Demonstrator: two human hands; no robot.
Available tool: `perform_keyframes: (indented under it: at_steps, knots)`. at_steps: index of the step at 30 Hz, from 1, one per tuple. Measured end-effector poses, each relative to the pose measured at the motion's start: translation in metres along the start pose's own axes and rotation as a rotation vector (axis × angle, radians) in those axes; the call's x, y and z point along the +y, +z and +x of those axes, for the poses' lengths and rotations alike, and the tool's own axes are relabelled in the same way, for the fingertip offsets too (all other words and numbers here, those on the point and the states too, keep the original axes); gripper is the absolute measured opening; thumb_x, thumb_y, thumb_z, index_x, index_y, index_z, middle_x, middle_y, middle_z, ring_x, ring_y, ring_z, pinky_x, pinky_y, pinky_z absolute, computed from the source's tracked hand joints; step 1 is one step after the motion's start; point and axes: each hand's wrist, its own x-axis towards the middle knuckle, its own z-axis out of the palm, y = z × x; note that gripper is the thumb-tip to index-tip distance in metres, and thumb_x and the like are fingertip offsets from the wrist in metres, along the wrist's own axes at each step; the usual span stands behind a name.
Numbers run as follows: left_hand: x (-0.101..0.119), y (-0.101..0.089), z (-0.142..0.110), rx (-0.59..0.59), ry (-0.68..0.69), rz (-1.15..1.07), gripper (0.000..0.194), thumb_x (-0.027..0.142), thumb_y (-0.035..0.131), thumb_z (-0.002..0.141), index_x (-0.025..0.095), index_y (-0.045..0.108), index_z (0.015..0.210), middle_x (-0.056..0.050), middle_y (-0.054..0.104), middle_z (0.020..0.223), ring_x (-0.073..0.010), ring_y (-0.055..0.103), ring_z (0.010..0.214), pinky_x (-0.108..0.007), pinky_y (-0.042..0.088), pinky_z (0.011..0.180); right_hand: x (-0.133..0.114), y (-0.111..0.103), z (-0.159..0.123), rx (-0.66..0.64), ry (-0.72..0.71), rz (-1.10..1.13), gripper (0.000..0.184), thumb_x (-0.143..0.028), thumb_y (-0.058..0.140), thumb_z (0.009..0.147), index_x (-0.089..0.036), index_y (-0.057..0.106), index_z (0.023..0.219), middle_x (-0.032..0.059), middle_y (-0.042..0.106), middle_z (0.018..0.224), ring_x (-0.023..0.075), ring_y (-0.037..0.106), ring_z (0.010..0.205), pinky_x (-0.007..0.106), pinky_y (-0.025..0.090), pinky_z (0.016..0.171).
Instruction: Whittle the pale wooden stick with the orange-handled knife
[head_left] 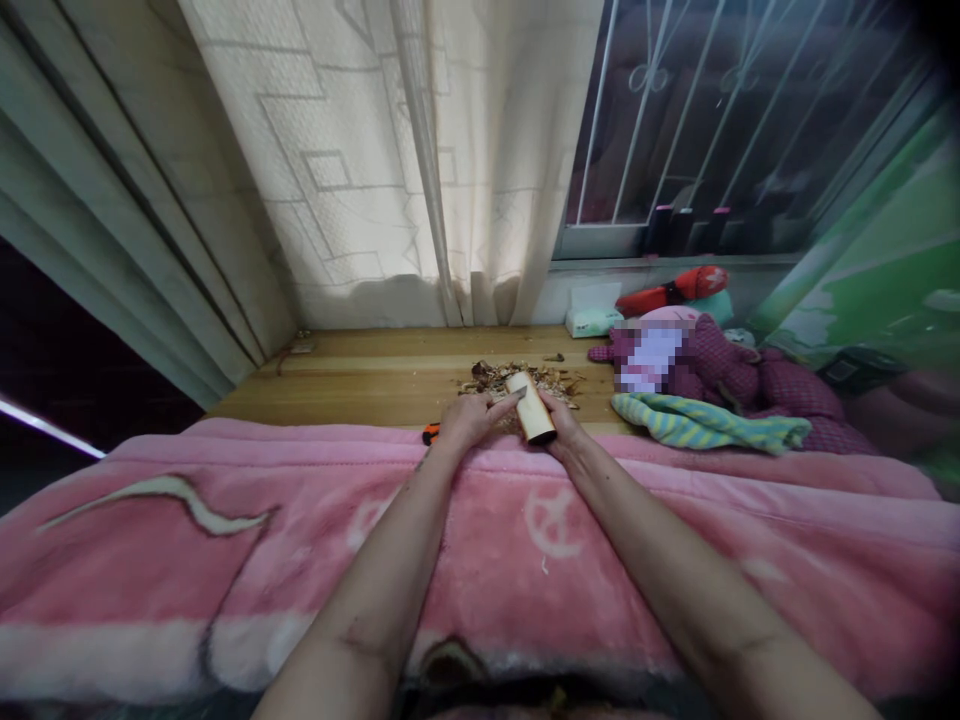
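Observation:
My right hand [566,425] is wrapped around the side of a short, pale wooden piece [535,414] with brownish edges and a dark near end. The piece is tilted, its near end toward me. My left hand [469,418] is closed, with its index finger stretched out onto the wood's pale face. From the heel of that hand sticks the orange and black end of what looks like a utility knife [430,433]; its blade is too small to make out clearly. Wood shavings [487,378] lie heaped just behind the wooden piece.
The shavings lie on a wooden board surface [360,370]. A pink fleece blanket [300,540] covers the near side. To the right are a striped cloth [705,422], a purple plush toy [795,385], a tissue pack [592,318] and a red object [675,288]. Curtains [360,150] hang behind.

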Motion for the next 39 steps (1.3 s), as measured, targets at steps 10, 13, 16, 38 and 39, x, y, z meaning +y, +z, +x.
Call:
perform_keyframes:
  at_steps: [10,13,16,38,39]
  knots:
    - [-0.008,0.001,0.011,0.046,-0.035,-0.009,0.077,0.075,0.012,0.07,0.02,0.066,0.076,-0.009,0.064,0.075,-0.0207,0.056,0.068,-0.026,0.033,0.057,-0.002,0.003,-0.003,0.035,0.069,-0.054,0.029,-0.035,0.036,0.085,-0.014,0.055,0.077,0.0038,0.058,0.048,0.0156,0.053,0.04,0.026,0.042,0.036]
    - [-0.005,0.002,0.001,-0.017,0.108,-0.044,0.074,0.074,0.015,0.071,0.02,0.065,0.071,-0.005,0.062,0.07,-0.0163,0.053,0.062,-0.024,0.031,0.055,-0.003,0.003,-0.002,0.08,0.057,-0.035,0.028,-0.034,0.036,0.085,-0.015,0.054,0.076,0.0019,0.056,0.046,0.0144,0.051,0.039,0.025,0.042,0.035]
    - [-0.001,0.004,-0.008,-0.037,0.168,-0.057,0.072,0.074,0.017,0.071,0.021,0.065,0.069,-0.003,0.061,0.065,-0.0147,0.05,0.058,-0.024,0.03,0.052,-0.003,0.004,-0.001,0.111,0.053,-0.024,0.027,-0.035,0.036,0.085,-0.016,0.054,0.076,0.0003,0.056,0.047,0.0132,0.051,0.038,0.024,0.042,0.037]
    - [-0.01,0.003,0.015,0.046,-0.083,0.02,0.078,0.074,0.012,0.071,0.021,0.067,0.085,-0.01,0.066,0.082,-0.0241,0.06,0.079,-0.03,0.04,0.066,0.001,0.005,-0.003,0.123,0.08,-0.134,0.03,-0.036,0.037,0.084,-0.014,0.055,0.075,0.0042,0.06,0.05,0.0149,0.053,0.04,0.025,0.04,0.037]
    - [-0.01,0.003,0.016,0.047,-0.098,0.019,0.078,0.074,0.012,0.071,0.021,0.067,0.086,-0.011,0.066,0.083,-0.0243,0.059,0.079,-0.03,0.04,0.067,0.001,0.005,-0.003,0.119,0.085,-0.133,0.03,-0.036,0.037,0.084,-0.014,0.055,0.076,0.004,0.059,0.049,0.0147,0.052,0.04,0.025,0.04,0.038]
